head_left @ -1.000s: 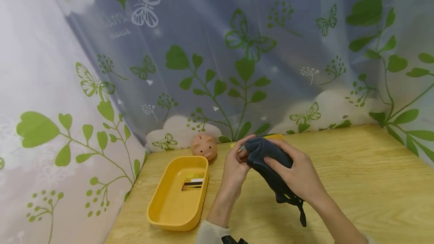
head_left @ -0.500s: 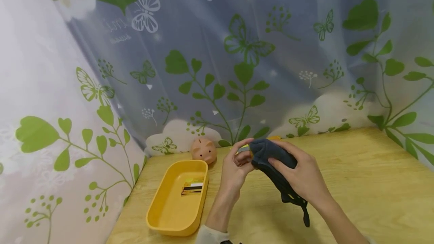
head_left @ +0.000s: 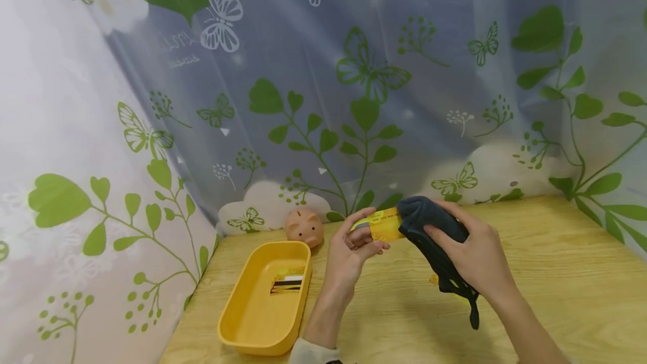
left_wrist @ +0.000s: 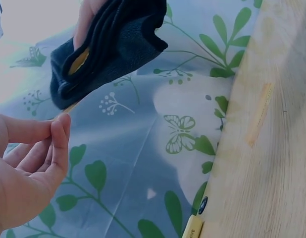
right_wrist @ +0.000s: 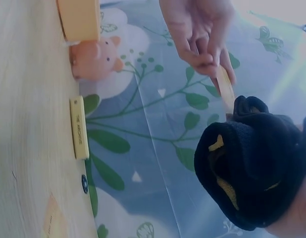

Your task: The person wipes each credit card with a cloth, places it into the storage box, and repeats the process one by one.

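In the head view my left hand (head_left: 343,260) pinches the end of a yellow card (head_left: 386,224) with a line of printed digits. The card's other end is inside a dark blue cloth pouch (head_left: 437,221). My right hand (head_left: 480,254) grips the pouch, thumb on the near side, and a short strap (head_left: 474,313) dangles below it. From the right wrist the card (right_wrist: 226,89) shows edge-on between the left fingers and the pouch (right_wrist: 257,163). Yellow shows in the pouch's folds. In the left wrist view the left thumb and fingertips (left_wrist: 61,121) meet near the pouch.
A yellow tray (head_left: 237,296) with a few flat black, white and yellow pieces (head_left: 287,282) stands left of my hands. Behind it sits a pink piggy bank (head_left: 304,229). A small lettered yellow box (right_wrist: 79,128) and a black round thing (right_wrist: 84,184) lie along the table's back edge.
The yellow card now shows between my left hand and the pouch, where it was mostly hidden before. My right hand has moved right with the pouch, away from the left hand.
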{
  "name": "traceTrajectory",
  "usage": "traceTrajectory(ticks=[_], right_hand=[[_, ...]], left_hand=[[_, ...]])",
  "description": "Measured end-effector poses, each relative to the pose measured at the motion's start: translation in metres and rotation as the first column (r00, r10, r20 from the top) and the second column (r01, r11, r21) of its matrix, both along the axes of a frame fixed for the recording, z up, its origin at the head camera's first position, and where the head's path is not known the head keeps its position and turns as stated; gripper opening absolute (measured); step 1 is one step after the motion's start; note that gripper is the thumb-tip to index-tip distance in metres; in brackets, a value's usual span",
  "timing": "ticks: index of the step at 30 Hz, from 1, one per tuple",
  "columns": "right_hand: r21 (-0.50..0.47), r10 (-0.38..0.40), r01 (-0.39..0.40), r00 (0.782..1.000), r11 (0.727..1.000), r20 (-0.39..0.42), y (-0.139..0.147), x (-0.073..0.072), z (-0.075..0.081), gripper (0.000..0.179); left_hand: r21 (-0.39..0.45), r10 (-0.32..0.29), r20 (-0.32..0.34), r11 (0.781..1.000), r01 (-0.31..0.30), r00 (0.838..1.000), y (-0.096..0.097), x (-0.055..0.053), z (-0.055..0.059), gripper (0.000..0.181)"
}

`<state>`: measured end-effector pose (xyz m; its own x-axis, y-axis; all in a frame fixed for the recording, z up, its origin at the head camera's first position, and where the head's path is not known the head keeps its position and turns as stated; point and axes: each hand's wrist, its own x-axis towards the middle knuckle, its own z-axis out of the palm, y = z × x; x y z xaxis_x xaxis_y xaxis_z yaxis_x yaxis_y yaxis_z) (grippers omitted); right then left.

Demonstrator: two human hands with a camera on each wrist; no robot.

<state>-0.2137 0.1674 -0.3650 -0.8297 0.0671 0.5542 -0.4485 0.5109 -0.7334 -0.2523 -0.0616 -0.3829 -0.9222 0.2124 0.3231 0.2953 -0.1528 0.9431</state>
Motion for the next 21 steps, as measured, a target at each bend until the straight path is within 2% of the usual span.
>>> traceTrajectory(ticks=[4,9,15,21], right_hand=[[0.005,-0.047,0.047,0.999,0.999,0.006,0.01,0.0,0.003,0.052],[-0.008,-0.094,0.094,0.996,0.996,0.0,0.02,0.0,0.006,0.053],[-0.061,-0.005,0.006,1.0,0.998,0.026,0.013,0.005,0.011,0.054],[-0.058,0.085,-0.083,0.995,0.995,0.047,-0.009,0.008,0.008,0.049]], left_hand=[[0.013,-0.005,0.011,1.0,0.004,1.0,-0.003,-0.001,0.001,0.057],[0.016,0.021,0.032,1.0,-0.021,0.999,-0.005,-0.003,0.002,0.057],[0.015,0.023,0.041,1.0,-0.024,0.999,-0.005,-0.003,0.002,0.058],[-0.014,0.013,0.027,1.0,-0.013,1.0,-0.001,-0.001,0.001,0.058]])
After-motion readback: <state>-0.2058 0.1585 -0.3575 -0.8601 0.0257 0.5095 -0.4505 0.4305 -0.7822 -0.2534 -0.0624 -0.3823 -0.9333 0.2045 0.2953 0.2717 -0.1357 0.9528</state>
